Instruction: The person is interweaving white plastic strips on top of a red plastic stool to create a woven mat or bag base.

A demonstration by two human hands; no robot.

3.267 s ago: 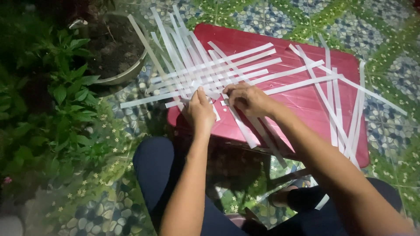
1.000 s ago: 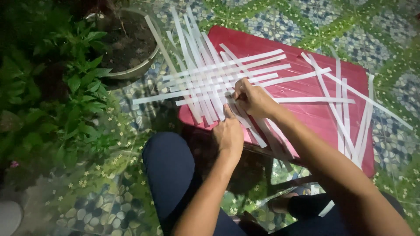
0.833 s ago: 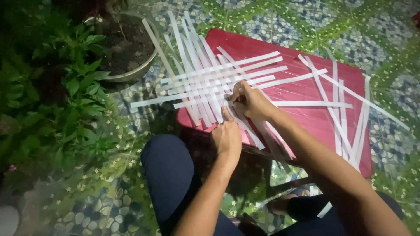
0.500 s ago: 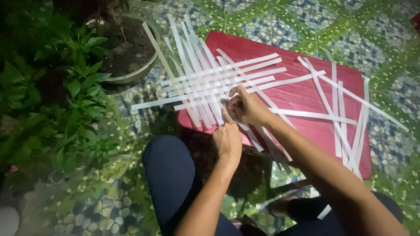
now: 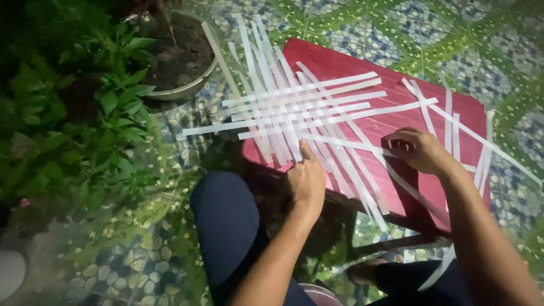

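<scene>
Right hand (image 5: 420,150) moved rightward, grip pinching white strip (image 5: 351,143); left hand (image 5: 306,178) spread, pressing woven strips (image 5: 283,113).

White strips (image 5: 306,107) crisscrossed in a woven lattice, glossy red tabletop (image 5: 351,62), floor (image 5: 487,62) tiled in green diamond bands around blue-grey pebble mosaic, dark navy trousers (image 5: 226,226), green leafy plants (image 5: 85,130) dotted with tiny pale flowers, grey pot (image 5: 190,88) of dark soil.

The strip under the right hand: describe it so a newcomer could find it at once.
Start at the red table, where white strips cross in a lattice held by the left hand. Right of that lattice, the right hand rests on one strip. Unlike the neighbours bunched together, it runs alone, nearly level, from the lattice's lower edge to that hand.
</scene>
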